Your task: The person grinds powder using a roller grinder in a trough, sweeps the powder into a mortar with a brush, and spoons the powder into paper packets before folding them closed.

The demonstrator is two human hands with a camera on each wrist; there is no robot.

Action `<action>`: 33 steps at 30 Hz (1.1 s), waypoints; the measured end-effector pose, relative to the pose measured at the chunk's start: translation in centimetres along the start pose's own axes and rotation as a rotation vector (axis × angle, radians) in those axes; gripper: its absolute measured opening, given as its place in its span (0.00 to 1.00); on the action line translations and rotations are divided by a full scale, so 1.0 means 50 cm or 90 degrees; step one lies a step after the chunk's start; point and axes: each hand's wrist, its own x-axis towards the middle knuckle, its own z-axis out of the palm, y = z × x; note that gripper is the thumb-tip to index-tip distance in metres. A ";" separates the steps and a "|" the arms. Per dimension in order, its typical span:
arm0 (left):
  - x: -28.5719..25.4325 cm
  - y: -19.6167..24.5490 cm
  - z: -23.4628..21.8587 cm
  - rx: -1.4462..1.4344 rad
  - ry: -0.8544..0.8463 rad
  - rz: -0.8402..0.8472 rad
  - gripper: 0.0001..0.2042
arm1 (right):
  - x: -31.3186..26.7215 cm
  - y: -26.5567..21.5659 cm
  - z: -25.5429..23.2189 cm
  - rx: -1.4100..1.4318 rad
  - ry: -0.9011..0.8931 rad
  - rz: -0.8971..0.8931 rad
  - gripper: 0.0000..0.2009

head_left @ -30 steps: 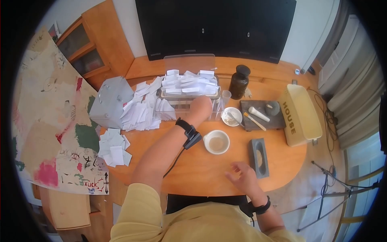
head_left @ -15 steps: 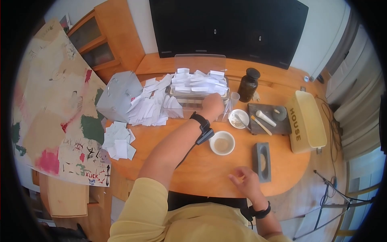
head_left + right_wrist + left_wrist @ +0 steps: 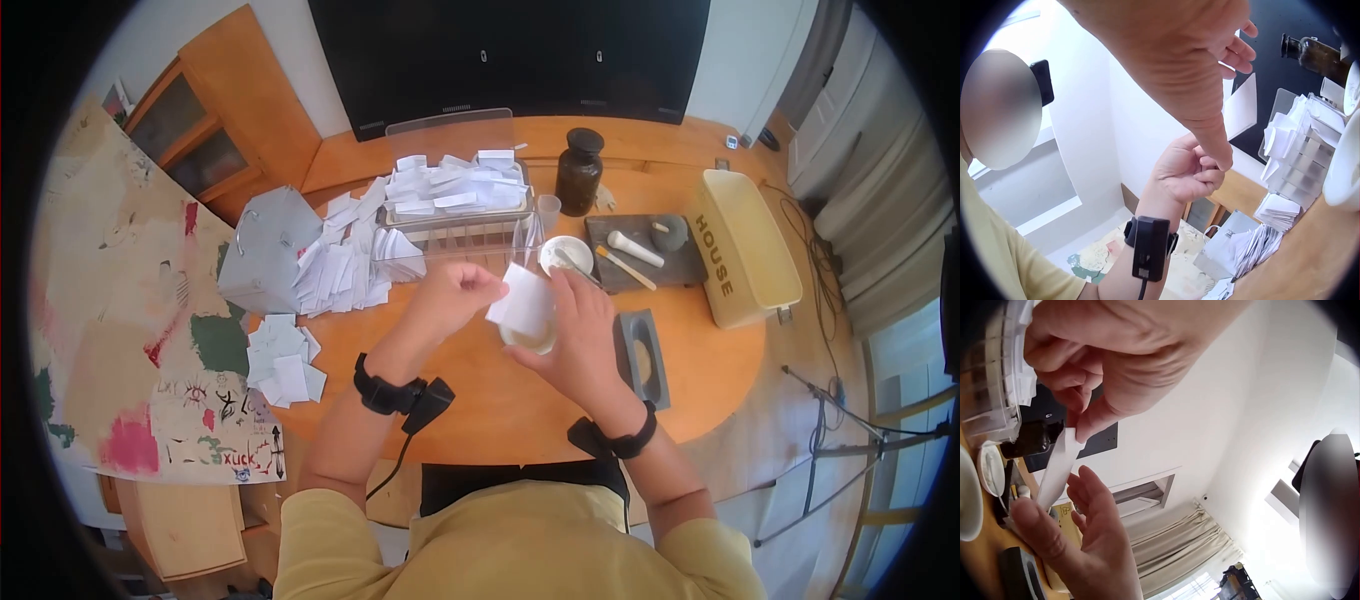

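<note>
In the head view, a small folded white paper (image 3: pixel 522 301) is held up over the table, in front of a white bowl (image 3: pixel 1342 167) that it partly hides. My left hand (image 3: pixel 452 297) pinches the paper's edge between thumb and fingertips, which the left wrist view shows closely. On the paper's other side is my right hand (image 3: pixel 585 335), thumb and fingers spread and fairly straight, right at its lower edge (image 3: pixel 1054 478). Behind the hands stands a clear divided box (image 3: pixel 455 238), topped by a tray heaped with white papers (image 3: pixel 455 185).
Loose papers (image 3: pixel 345 265) lie beside a silver metal box (image 3: pixel 265 255). To the right are a small white dish (image 3: pixel 555 245), a dark board (image 3: pixel 680 270) with pestle (image 3: pixel 635 249) and brush (image 3: pixel 625 266), a grey stone trough (image 3: pixel 660 385), a dark bottle (image 3: pixel 578 175) and a cream bin (image 3: pixel 750 250).
My left hand has come back from the clear divided box, now with a folded white paper. My right hand has risen from near the grey trough to the paper.
</note>
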 end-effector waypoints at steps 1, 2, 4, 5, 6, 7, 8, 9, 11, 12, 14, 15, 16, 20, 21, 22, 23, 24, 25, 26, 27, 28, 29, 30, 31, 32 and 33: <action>-0.010 -0.016 0.006 -0.018 -0.025 -0.017 0.10 | 0.000 0.001 0.005 -0.004 -0.028 0.005 0.40; -0.017 -0.033 0.010 -0.055 -0.052 -0.042 0.11 | -0.003 0.005 0.009 -0.007 -0.057 0.008 0.41; -0.026 -0.062 0.018 -0.128 -0.105 -0.089 0.13 | -0.027 0.022 0.024 -0.025 -0.126 0.025 0.41; -0.034 -0.071 0.030 -0.081 -0.079 -0.047 0.14 | -0.036 0.024 0.026 -0.020 -0.138 0.041 0.40; -0.041 -0.078 0.046 -0.033 -0.052 -0.006 0.16 | -0.044 0.025 0.028 -0.014 -0.150 0.057 0.40; -0.048 -0.082 0.062 0.016 -0.025 0.036 0.17 | -0.050 0.029 0.029 -0.021 -0.146 0.054 0.39; -0.062 -0.067 0.080 0.123 0.017 0.121 0.18 | -0.056 0.033 0.030 -0.028 -0.141 0.051 0.38; -0.081 -0.045 0.098 0.230 0.060 0.205 0.19 | -0.061 0.036 0.028 -0.035 -0.137 0.049 0.37; -0.092 -0.046 0.118 0.416 0.140 0.371 0.21 | -0.069 0.036 0.021 -0.038 -0.157 0.052 0.36; -0.093 -0.051 0.122 0.387 0.141 0.339 0.19 | -0.072 0.037 0.018 -0.040 -0.166 0.051 0.36; -0.094 -0.058 0.128 0.331 0.142 0.274 0.16 | -0.082 0.047 0.016 -0.042 -0.165 0.040 0.35; -0.090 -0.062 0.127 0.301 0.116 0.224 0.14 | -0.087 0.052 0.015 -0.043 -0.164 0.035 0.35; -0.084 -0.066 0.122 0.272 0.089 0.174 0.12 | -0.091 0.056 0.015 -0.041 -0.165 0.036 0.34; -0.064 -0.110 0.111 0.089 -0.029 0.077 0.07 | -0.103 0.065 0.005 -0.019 -0.173 0.025 0.32; -0.063 -0.117 0.110 0.097 -0.050 0.050 0.07 | -0.105 0.067 0.002 -0.010 -0.176 0.018 0.31; -0.065 -0.113 0.107 0.106 -0.070 0.023 0.08 | -0.108 0.068 -0.001 0.004 -0.181 0.016 0.31; -0.068 -0.108 0.106 0.114 -0.092 -0.005 0.08 | -0.112 0.070 -0.004 0.018 -0.185 0.015 0.30; -0.074 -0.100 0.108 0.111 -0.099 -0.003 0.08 | -0.117 0.072 -0.008 0.032 -0.190 0.015 0.30; -0.080 -0.089 0.111 0.108 -0.108 -0.002 0.08 | -0.121 0.072 -0.013 0.038 -0.195 0.023 0.30; -0.083 -0.083 0.114 0.105 -0.119 0.001 0.09 | -0.124 0.071 -0.020 0.044 -0.198 0.032 0.30; -0.085 -0.082 0.117 0.116 -0.097 0.024 0.09 | -0.129 0.071 -0.030 0.048 -0.200 0.043 0.30; -0.088 -0.084 0.120 0.126 -0.078 0.047 0.09 | -0.131 0.074 -0.048 0.036 -0.201 0.046 0.30; -0.090 -0.085 0.123 0.135 -0.059 0.070 0.10 | -0.130 0.081 -0.072 0.024 -0.202 0.050 0.29; -0.092 -0.086 0.123 0.122 -0.058 0.059 0.10 | -0.130 0.094 -0.094 0.011 -0.203 0.053 0.29; -0.095 -0.086 0.119 0.109 -0.056 0.047 0.10 | -0.133 0.115 -0.115 -0.008 -0.173 0.043 0.29; -0.097 -0.087 0.116 0.097 -0.053 0.035 0.11 | -0.132 0.131 -0.142 -0.054 -0.193 0.066 0.29; -0.100 -0.089 0.115 0.096 -0.067 0.023 0.10 | -0.126 0.143 -0.174 -0.099 -0.214 0.088 0.29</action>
